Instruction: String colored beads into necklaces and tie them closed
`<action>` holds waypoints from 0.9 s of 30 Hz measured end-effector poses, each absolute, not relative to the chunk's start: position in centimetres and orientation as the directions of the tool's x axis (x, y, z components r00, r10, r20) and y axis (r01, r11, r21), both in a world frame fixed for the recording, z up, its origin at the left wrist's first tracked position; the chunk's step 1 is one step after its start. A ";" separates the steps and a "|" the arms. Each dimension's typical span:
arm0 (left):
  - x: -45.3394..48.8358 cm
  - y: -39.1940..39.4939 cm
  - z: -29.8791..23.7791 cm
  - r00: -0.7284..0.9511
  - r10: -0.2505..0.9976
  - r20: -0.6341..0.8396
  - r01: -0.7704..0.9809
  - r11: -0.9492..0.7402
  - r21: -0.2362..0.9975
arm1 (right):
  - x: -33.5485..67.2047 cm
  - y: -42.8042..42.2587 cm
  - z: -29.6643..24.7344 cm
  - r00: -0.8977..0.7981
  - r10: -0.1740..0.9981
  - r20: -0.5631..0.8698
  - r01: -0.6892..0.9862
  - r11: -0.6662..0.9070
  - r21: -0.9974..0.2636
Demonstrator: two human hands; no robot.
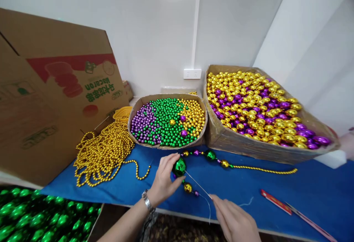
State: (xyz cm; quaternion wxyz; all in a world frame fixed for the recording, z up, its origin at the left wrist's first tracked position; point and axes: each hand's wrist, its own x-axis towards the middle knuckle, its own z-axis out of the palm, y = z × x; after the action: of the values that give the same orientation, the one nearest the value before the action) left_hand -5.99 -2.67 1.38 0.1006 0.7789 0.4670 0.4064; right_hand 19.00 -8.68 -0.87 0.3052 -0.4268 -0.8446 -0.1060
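Fingers (pixel 169 159) of left hand (pixel 162 183) grip 1 green ball (pixel 180 167).

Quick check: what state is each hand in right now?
Left hand: closed, holding the large green bead.
Right hand: closed, pinching the thin needle-like rod, its far end at that bead.

Glossy bead (pixel 179 167), matt cloth (pixel 238 185); cardboard box (pixel 59 100)

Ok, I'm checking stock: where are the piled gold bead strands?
In the head view, the piled gold bead strands lie left of centre on the blue cloth, between the Macaron carton and small-bead box.
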 end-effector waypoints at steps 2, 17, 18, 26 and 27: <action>-5.6 -2.9 1.1 0.260 0.776 0.574 0.673 -0.572 0.469 | 18.8 -8.7 -0.8 -0.458 0.650 0.606 0.811 0.585 -0.014; -2.9 -4.6 0.1 0.162 0.942 0.294 0.093 -0.312 0.946 | 17.4 -8.2 -4.0 -0.397 0.668 0.630 0.795 0.593 -0.128; -2.7 -4.6 0.0 0.145 0.952 0.269 0.040 -0.277 0.960 | 17.4 -8.2 -4.0 -0.393 0.669 0.631 0.797 0.590 -0.128; -4.1 -2.3 1.6 0.175 0.958 0.225 0.028 -0.233 0.972 | 17.7 -7.6 -3.9 -0.359 0.647 0.673 0.772 0.611 -0.176; -4.7 -1.2 2.0 0.138 0.955 0.263 0.122 -0.280 0.952 | 17.9 -7.5 -3.9 -0.352 0.646 0.677 0.772 0.610 -0.179</action>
State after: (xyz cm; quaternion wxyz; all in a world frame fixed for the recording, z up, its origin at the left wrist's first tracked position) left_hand -4.71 -1.24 2.04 0.4193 0.6270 0.4292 0.4968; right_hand 17.85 -7.52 -3.89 0.3687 -0.4334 -0.8178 -0.0858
